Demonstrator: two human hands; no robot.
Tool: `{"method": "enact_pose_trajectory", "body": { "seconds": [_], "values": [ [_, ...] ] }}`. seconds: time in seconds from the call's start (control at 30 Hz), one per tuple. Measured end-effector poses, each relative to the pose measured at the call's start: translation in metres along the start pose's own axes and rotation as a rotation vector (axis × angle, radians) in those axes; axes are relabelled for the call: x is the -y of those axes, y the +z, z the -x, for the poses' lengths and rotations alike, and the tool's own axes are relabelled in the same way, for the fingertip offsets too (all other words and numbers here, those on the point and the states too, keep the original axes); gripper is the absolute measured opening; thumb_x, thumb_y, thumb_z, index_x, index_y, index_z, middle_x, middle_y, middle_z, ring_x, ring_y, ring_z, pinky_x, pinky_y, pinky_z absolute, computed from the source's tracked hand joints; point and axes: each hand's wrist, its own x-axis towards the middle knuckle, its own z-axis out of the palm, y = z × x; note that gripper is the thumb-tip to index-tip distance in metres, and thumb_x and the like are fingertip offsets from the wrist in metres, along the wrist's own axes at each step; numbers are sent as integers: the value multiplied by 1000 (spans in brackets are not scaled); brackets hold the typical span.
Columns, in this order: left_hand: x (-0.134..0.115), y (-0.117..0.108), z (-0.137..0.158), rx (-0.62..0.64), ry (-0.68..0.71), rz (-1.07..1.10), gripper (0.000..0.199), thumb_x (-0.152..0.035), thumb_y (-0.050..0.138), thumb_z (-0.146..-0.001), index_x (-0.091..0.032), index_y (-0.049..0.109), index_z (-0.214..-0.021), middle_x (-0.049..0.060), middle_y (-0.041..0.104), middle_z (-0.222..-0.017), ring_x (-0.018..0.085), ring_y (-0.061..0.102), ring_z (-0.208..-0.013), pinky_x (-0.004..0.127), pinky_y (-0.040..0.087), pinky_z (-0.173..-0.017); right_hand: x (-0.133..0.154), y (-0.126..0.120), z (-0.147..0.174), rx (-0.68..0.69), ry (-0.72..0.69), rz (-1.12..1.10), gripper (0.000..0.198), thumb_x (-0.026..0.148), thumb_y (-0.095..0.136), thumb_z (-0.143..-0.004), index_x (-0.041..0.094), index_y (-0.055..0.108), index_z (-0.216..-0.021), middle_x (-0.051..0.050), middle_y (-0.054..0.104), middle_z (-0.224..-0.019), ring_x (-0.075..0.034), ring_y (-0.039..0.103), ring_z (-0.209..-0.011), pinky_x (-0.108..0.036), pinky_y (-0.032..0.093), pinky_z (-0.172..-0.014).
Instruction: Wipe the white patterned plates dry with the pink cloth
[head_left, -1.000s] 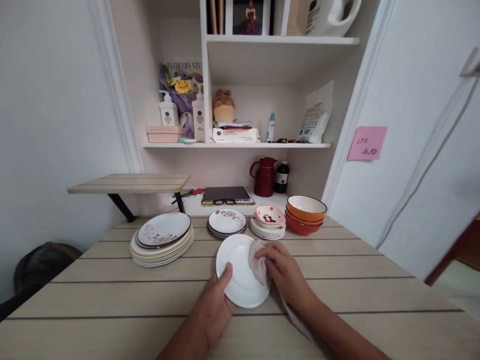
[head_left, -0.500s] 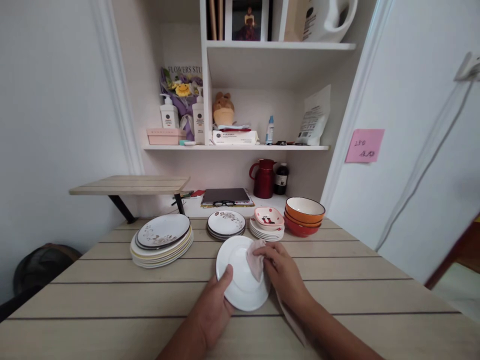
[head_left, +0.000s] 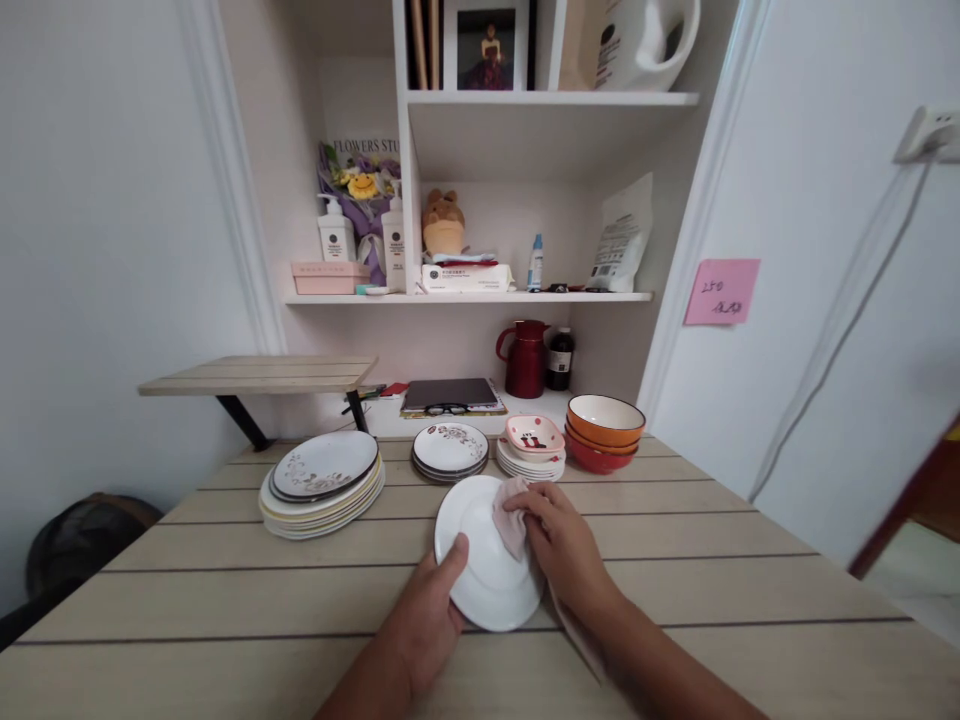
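Plainly holding a white plate tilted over the middle of the worktop with the left hand: thumb over the rim, other fingers tucked underneath, closed on one edge only. Pressing a pale pink cloth to the plate's right side with the right hand, fingers curled in a pinch on the fabric, loose end trailing below the wrist. Hard to tell, with the underside hidden, whether touching the worktop or held clear of it. Liable to twist or slip from the left hand if pushed too hard at the far side, given so one-sided a hold. Likely to knock the dark-rimmed plates or the small pink bowl, near at hand, if tipped forward. Less likely to reach the orange bowls, farther off.
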Motion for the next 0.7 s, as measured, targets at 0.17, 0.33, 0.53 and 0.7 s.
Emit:
{"method": "enact_pose_trajectory", "body": {
  "seconds": [0.17, 0.33, 0.53, 0.7],
  "values": [
    [1, -1, -1, -4, 6, -7, 51, -35, 65, -81, -16, 53, -126, 13, 70, -104, 24, 64, -99, 37, 46, -88, 15, 6, 2, -29, -102, 28, 31, 12, 45, -84, 26, 69, -99, -8, 59, -110, -21, 56, -103, -33, 48, -83],
    [4, -3, -2, 39, 28, 6, 49, -33, 66, -80, -15, 55, -124, 13, 69, -107, 24, 62, -102, 36, 45, -90, 24, 6, -2, 9, -252, 94, 32, 19, 49, -85, 31, 68, -109, -8, 60, -116, -24, 56, -105, -36, 47, -85],
    [5, -6, -2, 30, 1, -18, 49, -34, 66, -80, -14, 56, -122, 14, 69, -107, 26, 61, -105, 38, 43, -93, 11, -7, -11, -94, -91, 66, 34, 21, 42, -89, 26, 67, -110, -10, 60, -115, -23, 57, -102, -37, 48, -83],
    [5, -6, -4, 134, 90, -14, 51, -26, 69, -78, -19, 54, -126, 11, 67, -111, 24, 61, -105, 36, 41, -95, 45, 2, -1, 119, -482, 188, 30, 24, 53, -87, 36, 64, -112, -3, 61, -121, -24, 53, -104, -39, 42, -85]
  ]
}}
